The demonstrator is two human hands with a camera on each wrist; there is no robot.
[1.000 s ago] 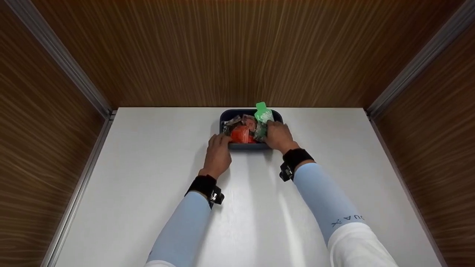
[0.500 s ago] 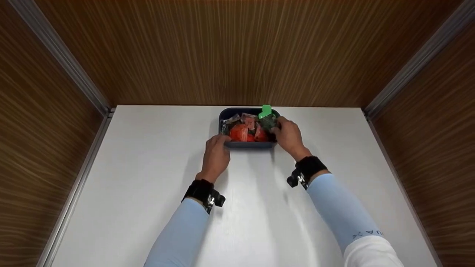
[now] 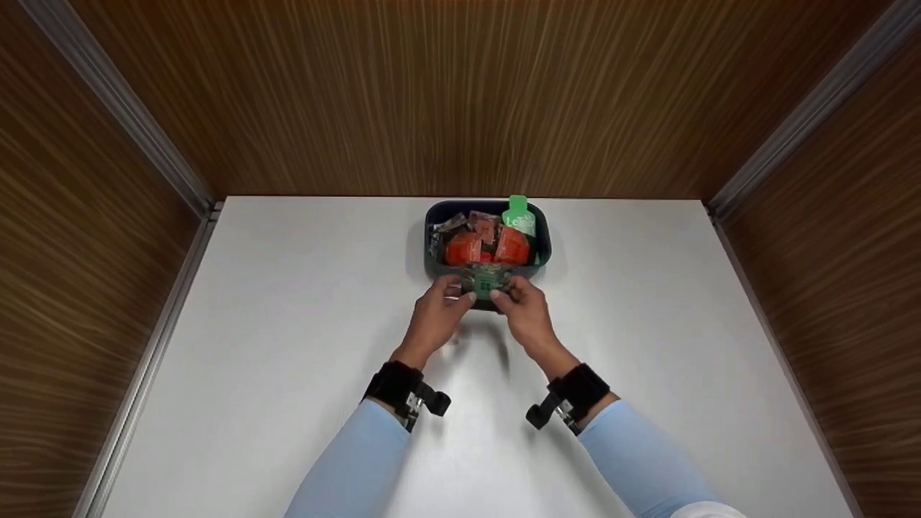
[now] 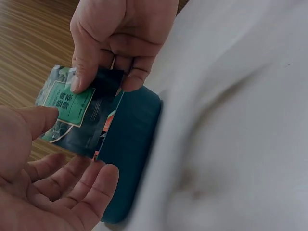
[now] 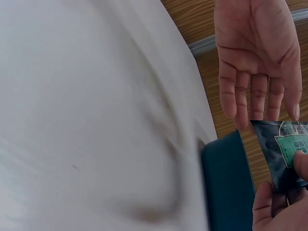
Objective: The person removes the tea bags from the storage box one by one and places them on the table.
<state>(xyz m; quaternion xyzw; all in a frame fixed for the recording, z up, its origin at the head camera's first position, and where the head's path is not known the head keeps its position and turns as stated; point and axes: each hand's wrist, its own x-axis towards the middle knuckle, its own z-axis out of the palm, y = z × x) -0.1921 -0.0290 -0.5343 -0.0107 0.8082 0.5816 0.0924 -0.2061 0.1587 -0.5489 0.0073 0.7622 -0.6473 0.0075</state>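
Green-labelled packet (image 3: 486, 285) is being held up at the near side of a dark bin (image 3: 548, 248) in the head view, between the left hand (image 3: 434, 316) and the right hand (image 3: 529, 316); orange-red packets (image 3: 512, 246) are lying inside. In the left wrist view, it is being touched by the left thumb; whether that hand is gripping cannot be told. In the right wrist view, it is being pinched by the right hand.
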